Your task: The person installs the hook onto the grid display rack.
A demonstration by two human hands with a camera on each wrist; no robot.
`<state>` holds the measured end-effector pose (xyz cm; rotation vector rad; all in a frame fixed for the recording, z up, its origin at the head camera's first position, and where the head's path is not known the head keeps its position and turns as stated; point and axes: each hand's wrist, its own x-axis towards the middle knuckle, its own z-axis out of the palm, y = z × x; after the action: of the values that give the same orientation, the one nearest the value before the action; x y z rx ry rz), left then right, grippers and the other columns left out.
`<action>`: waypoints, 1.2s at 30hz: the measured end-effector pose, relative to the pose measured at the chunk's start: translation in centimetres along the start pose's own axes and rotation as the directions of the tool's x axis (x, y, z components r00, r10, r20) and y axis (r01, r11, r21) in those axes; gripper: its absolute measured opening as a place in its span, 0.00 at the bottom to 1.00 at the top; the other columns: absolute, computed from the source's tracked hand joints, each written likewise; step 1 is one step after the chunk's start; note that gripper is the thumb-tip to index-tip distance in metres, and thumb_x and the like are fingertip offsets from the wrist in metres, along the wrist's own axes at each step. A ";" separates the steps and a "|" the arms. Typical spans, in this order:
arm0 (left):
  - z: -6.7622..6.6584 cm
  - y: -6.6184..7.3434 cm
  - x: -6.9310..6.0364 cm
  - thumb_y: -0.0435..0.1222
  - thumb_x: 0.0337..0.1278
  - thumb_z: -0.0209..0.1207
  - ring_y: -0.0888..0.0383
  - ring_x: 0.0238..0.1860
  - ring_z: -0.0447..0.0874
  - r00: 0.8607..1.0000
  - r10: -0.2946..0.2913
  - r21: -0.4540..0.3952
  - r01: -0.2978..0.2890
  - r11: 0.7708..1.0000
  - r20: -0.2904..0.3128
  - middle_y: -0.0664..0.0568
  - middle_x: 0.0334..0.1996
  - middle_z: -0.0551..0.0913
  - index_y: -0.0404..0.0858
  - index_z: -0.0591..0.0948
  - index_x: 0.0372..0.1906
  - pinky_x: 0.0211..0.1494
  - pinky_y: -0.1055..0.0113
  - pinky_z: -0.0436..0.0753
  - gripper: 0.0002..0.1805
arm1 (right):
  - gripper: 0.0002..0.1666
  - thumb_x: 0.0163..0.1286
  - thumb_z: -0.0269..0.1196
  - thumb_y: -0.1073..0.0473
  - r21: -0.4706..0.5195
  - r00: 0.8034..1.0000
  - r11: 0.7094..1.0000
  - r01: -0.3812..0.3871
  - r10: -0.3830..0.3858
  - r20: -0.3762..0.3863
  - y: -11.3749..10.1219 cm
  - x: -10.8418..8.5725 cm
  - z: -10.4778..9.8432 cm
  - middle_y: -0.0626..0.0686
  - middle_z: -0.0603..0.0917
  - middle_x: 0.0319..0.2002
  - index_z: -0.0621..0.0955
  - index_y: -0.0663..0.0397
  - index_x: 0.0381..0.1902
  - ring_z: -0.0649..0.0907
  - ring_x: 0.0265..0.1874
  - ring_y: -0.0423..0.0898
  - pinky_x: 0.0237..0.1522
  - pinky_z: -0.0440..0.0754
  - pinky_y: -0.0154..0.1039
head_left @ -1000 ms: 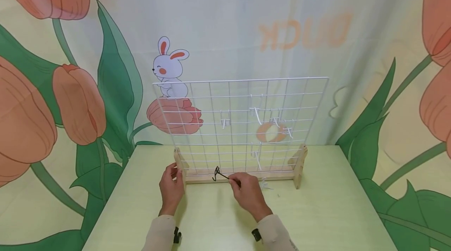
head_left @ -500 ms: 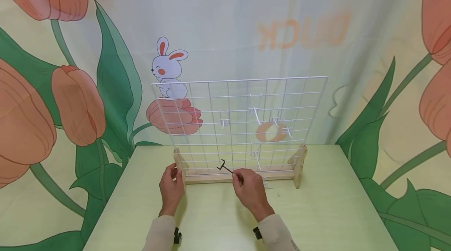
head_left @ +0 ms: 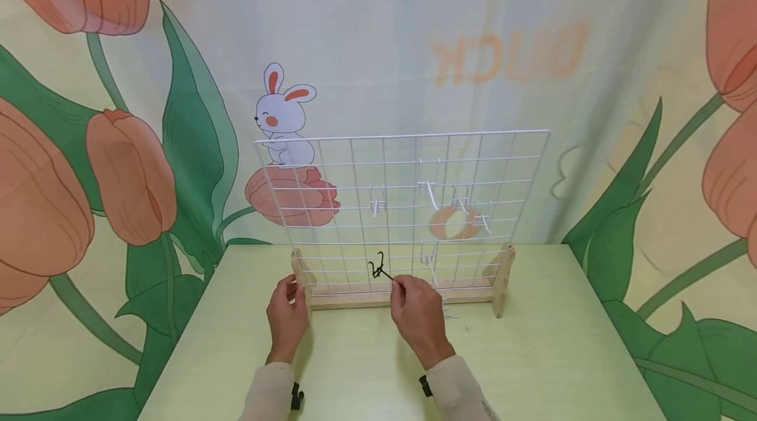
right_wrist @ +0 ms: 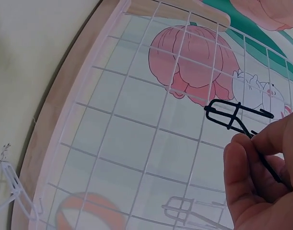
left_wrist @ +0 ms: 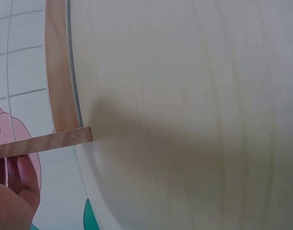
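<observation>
A white wire grid panel (head_left: 402,136) stands upright in a wooden stand (head_left: 355,302) on the table. My left hand (head_left: 288,319) holds the stand's left side piece; in the left wrist view its fingers (left_wrist: 27,175) meet the outer face of the wood. Between thumb and fingers, my right hand (head_left: 421,322) pinches the rod of a black wire hook (right_wrist: 232,115). The hook's bracket end points away from me, in front of the grid's lower middle. I cannot tell whether it touches the wires. Several white hooks, one of them a white hook (head_left: 431,195), hang on the grid.
Another white hook (right_wrist: 14,187) lies on the table just in front of the stand's base, partly hidden by my right hand in the head view. A tiny scrap (head_left: 467,328) lies near it. Behind the grid hangs a printed curtain (head_left: 367,46) with tulips and a rabbit.
The black hook has risen and shifted slightly right, its bracket end turning upward from beside the base bar to the lower grid rows. My left hand stays at the stand's side.
</observation>
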<state>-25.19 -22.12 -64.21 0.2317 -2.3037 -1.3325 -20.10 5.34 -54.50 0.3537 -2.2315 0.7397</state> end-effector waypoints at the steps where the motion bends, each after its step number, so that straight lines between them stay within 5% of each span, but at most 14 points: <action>1: 0.0 0.0 0.0 0.35 0.78 0.59 0.43 0.54 0.89 1.000 -0.002 -0.003 0.002 1.000 0.001 0.40 0.53 0.86 0.37 0.78 0.66 0.55 0.46 0.90 0.18 | 0.03 0.66 0.73 0.66 -0.001 1.000 1.000 -0.003 0.003 -0.005 -0.1 0.1 0.0 0.52 0.89 0.29 0.88 0.58 0.37 0.87 0.28 0.47 0.30 0.87 0.41; 18: -0.1 0.0 -0.1 0.36 0.78 0.59 0.42 0.55 0.88 1.000 -0.007 -0.015 0.007 1.000 -0.001 0.39 0.53 0.86 0.38 0.78 0.65 0.55 0.46 0.90 0.17 | 0.02 0.69 0.70 0.67 0.059 0.988 0.994 -0.088 0.095 -0.124 -1.2 1.9 0.3 0.54 0.89 0.29 0.89 0.61 0.39 0.87 0.26 0.47 0.28 0.87 0.44; 36: -0.2 0.3 -0.2 0.36 0.78 0.59 0.42 0.54 0.88 1.000 -0.001 -0.019 0.001 1.000 0.004 0.39 0.52 0.86 0.37 0.78 0.65 0.55 0.46 0.90 0.17 | 0.04 0.70 0.70 0.66 0.139 0.941 0.952 -0.272 0.293 -0.169 -2.2 2.5 1.3 0.54 0.91 0.27 0.90 0.62 0.39 0.89 0.24 0.47 0.28 0.88 0.46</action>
<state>-24.89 -22.05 -63.90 0.2238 -2.2939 -1.3554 -21.53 2.74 -52.52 0.0121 -2.0877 1.0118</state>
